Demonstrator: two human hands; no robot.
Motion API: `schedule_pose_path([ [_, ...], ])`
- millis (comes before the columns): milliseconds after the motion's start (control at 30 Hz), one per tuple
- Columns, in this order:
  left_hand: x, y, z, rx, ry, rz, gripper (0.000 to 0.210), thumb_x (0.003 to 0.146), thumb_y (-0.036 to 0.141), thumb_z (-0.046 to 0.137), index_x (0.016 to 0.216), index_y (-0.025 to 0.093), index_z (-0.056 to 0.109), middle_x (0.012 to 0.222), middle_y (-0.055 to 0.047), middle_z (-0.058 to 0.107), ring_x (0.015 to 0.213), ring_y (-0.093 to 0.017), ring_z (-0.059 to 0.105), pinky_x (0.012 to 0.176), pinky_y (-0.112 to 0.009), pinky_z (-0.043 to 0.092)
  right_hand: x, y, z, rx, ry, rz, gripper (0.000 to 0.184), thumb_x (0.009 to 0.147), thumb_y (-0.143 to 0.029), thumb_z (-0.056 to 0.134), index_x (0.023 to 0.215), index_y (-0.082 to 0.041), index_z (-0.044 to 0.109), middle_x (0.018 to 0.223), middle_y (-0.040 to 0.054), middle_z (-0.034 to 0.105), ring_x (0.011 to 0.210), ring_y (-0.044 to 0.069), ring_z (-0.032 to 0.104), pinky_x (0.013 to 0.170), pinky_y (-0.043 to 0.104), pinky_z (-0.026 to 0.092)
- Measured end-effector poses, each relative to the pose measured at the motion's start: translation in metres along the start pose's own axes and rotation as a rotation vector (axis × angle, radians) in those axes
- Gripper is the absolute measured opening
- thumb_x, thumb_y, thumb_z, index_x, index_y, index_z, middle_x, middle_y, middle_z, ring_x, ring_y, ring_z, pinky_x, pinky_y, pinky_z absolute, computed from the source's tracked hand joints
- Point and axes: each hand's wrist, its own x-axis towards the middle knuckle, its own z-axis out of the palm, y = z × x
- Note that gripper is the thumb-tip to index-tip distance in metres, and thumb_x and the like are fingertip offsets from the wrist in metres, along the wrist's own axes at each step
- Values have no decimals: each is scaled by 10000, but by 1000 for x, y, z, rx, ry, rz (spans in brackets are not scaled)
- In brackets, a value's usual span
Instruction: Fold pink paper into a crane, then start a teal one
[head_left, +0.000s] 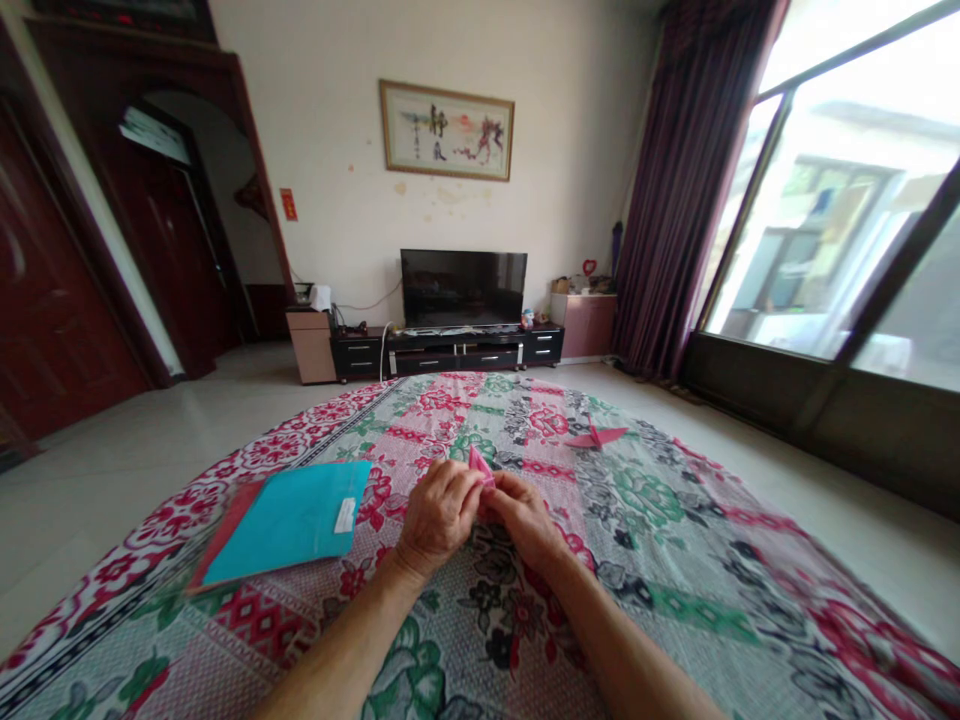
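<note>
Between my two hands is a small piece of folded pink paper (480, 463), its pointed tip sticking up above the fingers. My left hand (441, 510) pinches it from the left, fingers curled. From the right, my right hand (523, 515) grips its lower part with thumb and fingers together. Much of the paper is hidden by the fingers. Beyond my right hand, a folded pink paper crane (596, 438) with spread wings sits on the cloth.
A flowered tablecloth (420, 650) covers the table. To the left lies a pack of coloured paper (292, 525), blue on top, with a white label. Farther off stand a television (463, 288) on a low cabinet, a dark curtain (667, 190) and a large window.
</note>
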Motion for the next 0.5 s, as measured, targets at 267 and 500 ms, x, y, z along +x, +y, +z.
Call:
schedule_pose_path([
  [267, -1, -1, 1, 23, -1, 12, 129, 837, 139, 509, 882, 161, 628, 819, -60, 589, 786, -176, 517, 731, -310, 463, 1, 1, -2, 16, -9, -12, 197, 646, -334, 691, 736, -166, 641, 605, -32, 561, 537, 86, 453, 535, 220, 353],
  [500, -1, 1, -1, -1, 7, 38, 183, 844, 118, 484, 953, 141, 629, 847, -72, 597, 798, -177, 517, 729, -313, 471, 2, 5, -4, 71, -3, 2, 152, 647, -272, 658, 745, -159, 631, 610, -30, 556, 532, 78, 450, 532, 210, 347],
])
